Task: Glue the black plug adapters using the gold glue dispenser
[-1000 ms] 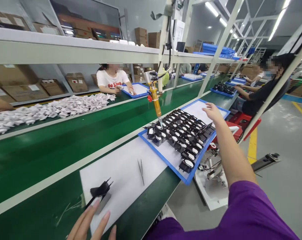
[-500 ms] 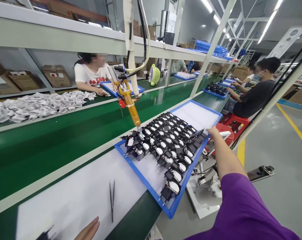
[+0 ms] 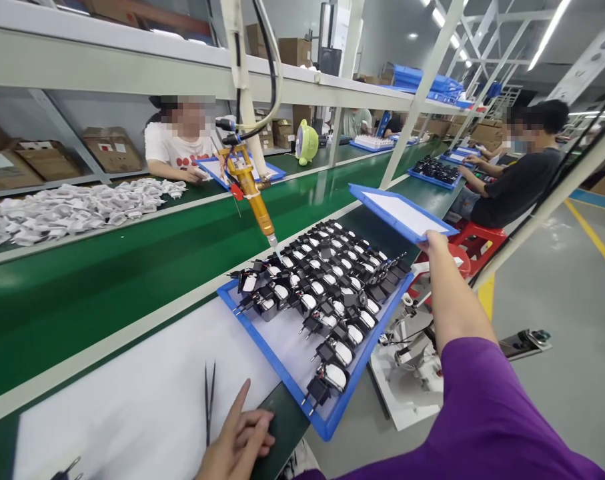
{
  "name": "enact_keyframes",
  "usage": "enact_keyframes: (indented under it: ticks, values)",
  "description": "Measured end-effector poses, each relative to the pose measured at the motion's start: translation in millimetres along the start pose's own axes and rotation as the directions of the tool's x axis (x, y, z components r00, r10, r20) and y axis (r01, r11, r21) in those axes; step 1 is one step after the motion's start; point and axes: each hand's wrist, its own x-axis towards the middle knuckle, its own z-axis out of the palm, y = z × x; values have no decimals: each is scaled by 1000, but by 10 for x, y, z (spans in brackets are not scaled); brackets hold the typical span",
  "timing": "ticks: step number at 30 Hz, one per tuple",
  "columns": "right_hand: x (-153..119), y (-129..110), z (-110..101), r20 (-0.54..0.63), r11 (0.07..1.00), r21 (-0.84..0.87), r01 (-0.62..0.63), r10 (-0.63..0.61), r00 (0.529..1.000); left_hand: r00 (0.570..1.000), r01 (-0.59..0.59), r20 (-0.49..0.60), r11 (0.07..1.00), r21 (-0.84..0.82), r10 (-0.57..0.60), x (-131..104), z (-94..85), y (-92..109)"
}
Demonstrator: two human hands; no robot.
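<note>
My right hand (image 3: pixel 435 241) grips the near edge of a blue-rimmed tray (image 3: pixel 397 212) with a white bottom, which is tilted up off the bench. Closer to me lies a second blue-rimmed tray (image 3: pixel 262 347), holding rows of black plug adapters (image 3: pixel 332 273) with white inner parts. My left hand (image 3: pixel 239 433) is over the bench's near edge, its index finger stretched out and the others loosely bent, with nothing in it. Beside it a pair of tweezers (image 3: pixel 209 403) rests on a white sheet (image 3: pixel 132 387). Part of another black plug (image 3: pixel 67 472) shows at the bottom left.
An orange dispensing tool (image 3: pixel 252 197) with a fine nozzle hangs over the filled tray. A green conveyor belt (image 3: pixel 107 287) runs behind the bench, with a heap of white parts (image 3: pixel 82 210) beyond it. Co-workers sit across and at right. A red stool (image 3: pixel 475 243) stands at right.
My right hand has lifted the tray's near side and moved it away from the filled tray. My left hand has come further into view, to the right of the tweezers.
</note>
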Motion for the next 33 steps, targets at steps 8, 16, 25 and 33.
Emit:
enact_keyframes:
  ticks: [8, 16, 25, 33]
  values:
    - [-302, -92, -230, 40, 864, 503, 12, -37, 999, 967, 193, 195, 970, -148, -162, 426, 370, 187]
    - [-749, -231, -434, 48, 682, 727, 81, -168, 985, 965, 145, 238, 977, -155, -106, 491, 387, 272]
    - [-1163, -374, -576, 75, 572, 815, 90, -258, 963, 952, 128, 294, 982, -136, -83, 657, 643, 478]
    - [-1507, -377, -697, 92, 545, 835, 79, -280, 956, 961, 55, 276, 992, -118, -21, 1130, 1174, 690]
